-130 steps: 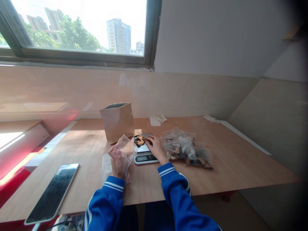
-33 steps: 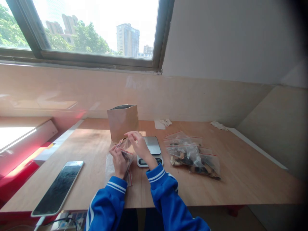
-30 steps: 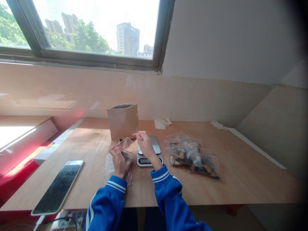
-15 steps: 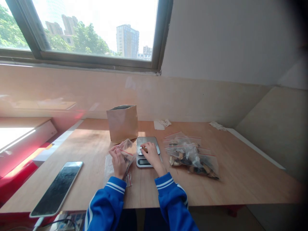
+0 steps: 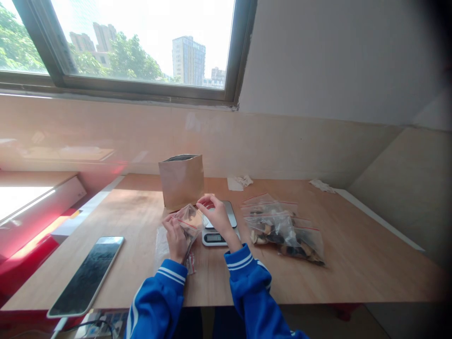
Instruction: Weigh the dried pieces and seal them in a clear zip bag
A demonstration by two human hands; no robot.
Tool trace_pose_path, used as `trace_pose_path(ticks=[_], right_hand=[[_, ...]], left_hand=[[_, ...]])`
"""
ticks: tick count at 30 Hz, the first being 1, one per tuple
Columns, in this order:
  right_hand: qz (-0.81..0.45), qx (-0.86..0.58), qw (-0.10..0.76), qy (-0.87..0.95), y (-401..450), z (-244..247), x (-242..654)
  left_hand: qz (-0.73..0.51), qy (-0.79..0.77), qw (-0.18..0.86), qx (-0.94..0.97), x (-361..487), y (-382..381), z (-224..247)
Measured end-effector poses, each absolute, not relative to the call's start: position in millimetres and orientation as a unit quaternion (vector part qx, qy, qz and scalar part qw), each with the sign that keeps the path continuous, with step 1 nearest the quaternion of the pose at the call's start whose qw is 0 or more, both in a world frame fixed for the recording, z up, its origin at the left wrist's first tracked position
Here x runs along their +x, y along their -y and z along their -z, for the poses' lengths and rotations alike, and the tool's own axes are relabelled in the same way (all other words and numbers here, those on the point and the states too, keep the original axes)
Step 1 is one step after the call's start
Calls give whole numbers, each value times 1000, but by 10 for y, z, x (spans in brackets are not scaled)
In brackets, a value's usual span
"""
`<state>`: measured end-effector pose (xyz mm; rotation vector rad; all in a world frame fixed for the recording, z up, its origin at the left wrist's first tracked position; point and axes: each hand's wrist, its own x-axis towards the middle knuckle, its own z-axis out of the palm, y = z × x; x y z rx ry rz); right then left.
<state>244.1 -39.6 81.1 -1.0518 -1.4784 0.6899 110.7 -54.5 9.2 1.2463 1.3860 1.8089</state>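
Note:
My left hand (image 5: 176, 238) is wrapped round a clear zip bag (image 5: 190, 221) with a red seal line and some dark contents. Over the left part of a small kitchen scale (image 5: 213, 239), my right hand (image 5: 218, 215) is raised with its thumb and fingers pinched together near the mouth of that bag. Whatever may be between those fingertips is too small to make out. The scale's metal plate is partly hidden by my right hand. Just behind the held bag stands an open brown paper pouch (image 5: 181, 182).
Right of the scale lie filled zip bags (image 5: 286, 233) with dark and tan pieces. A phone (image 5: 86, 277) with a cable is at the left front. Crumpled tissue (image 5: 240, 182) lies at the back. More clear plastic (image 5: 161, 247) is under my left hand.
My right hand has lifted off the scale plate and moved left and back, towards the open bag. My left hand still holds the bag in nearly the same place.

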Motion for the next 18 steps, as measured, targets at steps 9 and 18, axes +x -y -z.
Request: trace_pose_path(ticks=[9, 18], right_hand=[[-143, -533, 385, 740, 47, -403, 2413], [-50, -539, 229, 809, -213, -213, 2102]], left_hand=[[-777, -462, 239, 355, 1152, 622, -275], [-766, -498, 218, 343, 1114, 612, -285]])
